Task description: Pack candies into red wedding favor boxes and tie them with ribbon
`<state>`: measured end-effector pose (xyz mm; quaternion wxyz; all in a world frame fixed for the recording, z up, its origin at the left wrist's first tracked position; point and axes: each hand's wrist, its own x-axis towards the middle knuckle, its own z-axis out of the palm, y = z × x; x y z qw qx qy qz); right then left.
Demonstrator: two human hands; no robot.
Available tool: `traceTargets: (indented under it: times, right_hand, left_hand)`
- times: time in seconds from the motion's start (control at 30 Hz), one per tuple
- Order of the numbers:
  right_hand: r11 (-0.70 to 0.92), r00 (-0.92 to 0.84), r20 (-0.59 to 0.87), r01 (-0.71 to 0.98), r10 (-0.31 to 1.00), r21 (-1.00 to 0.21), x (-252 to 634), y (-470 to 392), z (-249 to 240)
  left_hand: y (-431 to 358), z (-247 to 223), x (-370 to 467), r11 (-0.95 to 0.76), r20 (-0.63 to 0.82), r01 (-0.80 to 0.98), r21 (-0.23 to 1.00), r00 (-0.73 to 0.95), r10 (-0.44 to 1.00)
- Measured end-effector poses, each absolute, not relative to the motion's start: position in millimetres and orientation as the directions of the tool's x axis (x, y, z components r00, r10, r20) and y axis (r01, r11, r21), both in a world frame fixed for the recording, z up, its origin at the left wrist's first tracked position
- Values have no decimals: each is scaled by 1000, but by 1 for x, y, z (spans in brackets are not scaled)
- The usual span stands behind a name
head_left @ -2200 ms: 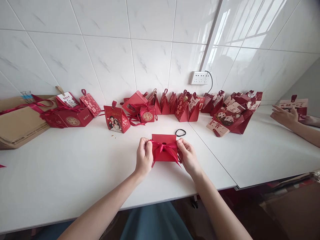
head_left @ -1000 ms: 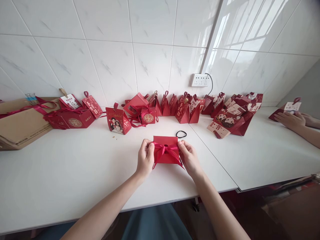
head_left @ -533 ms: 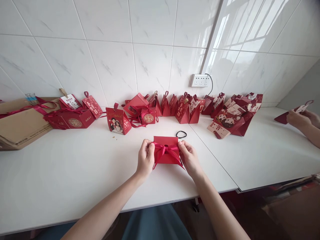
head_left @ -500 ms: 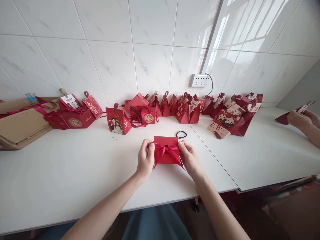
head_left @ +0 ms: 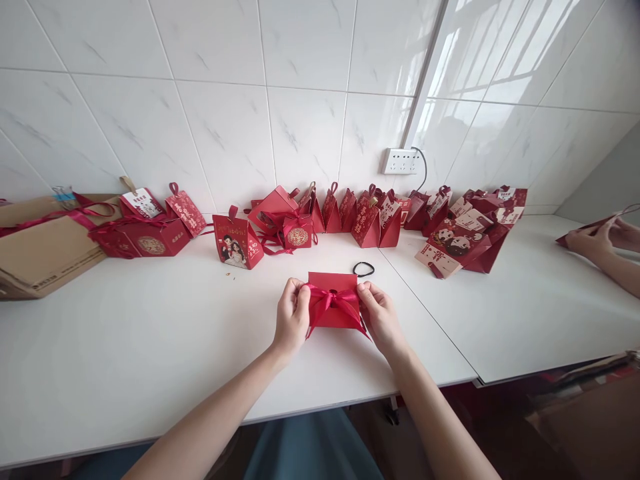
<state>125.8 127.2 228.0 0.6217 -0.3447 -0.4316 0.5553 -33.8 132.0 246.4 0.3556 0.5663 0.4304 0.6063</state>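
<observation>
A small red box [head_left: 333, 319] is held near the middle of the white table [head_left: 200, 360], with a glossy red ribbon bow [head_left: 334, 298] tied across its front. My left hand [head_left: 293, 313] pinches the bow's left loop at the box's left side. On the other side, my right hand [head_left: 379, 313] has thumb and fingers closed on the right loop. The ribbon's two tails hang down toward the lower corners. Just behind my right hand lies a black elastic band [head_left: 363, 269].
Red gift boxes [head_left: 367, 225] line the tiled wall, with a couple-printed box [head_left: 237, 243] in front. Brown paper bags [head_left: 47, 257] lie at the left, patterned boxes [head_left: 457, 243] at the right. Another person's hands [head_left: 603, 240] hold a red piece at far right.
At the far right, the other person's hands have shifted and the red piece is now tilted differently. My hands and the box look the same.
</observation>
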Motion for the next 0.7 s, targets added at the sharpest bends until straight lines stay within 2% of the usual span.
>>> traceTargets:
  times: [0.7]
  right_hand:
    - [143, 28, 142, -346, 989, -927, 125, 129, 226]
  left_hand:
    - [132, 247, -34, -373, 378, 63, 926, -107, 920]
